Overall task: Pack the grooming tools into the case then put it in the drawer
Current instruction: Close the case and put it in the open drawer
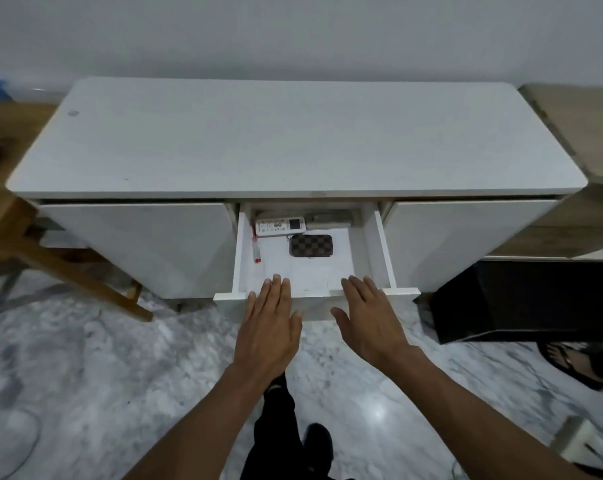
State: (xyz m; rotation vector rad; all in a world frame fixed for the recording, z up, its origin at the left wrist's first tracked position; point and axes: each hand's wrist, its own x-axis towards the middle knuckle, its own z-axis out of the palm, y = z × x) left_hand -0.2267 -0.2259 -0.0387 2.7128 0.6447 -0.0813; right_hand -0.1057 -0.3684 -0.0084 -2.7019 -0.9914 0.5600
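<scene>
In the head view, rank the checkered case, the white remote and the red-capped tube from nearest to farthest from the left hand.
From the left hand:
1. Red-capped tube, along the drawer's left wall.
2. Checkered case, mid-drawer, right of the tube; close to the tube's distance, so this order is tentative.
3. White remote, at the drawer's back.

Soft, even indoor light is filling the frame, a little dim and cool. A bright glare spot is shining off the glossy grey marbled floor (376, 414) at lower centre. The flat white cabinet top (293, 140) is reading pale and washed out, while a dark shadow line is sitting just beneath its front edge. The wide lens is bending the cabinet's edges outward. Corners are smearing, most at the upper left and lower left, while the centre is staying fairly sharp.
</scene>
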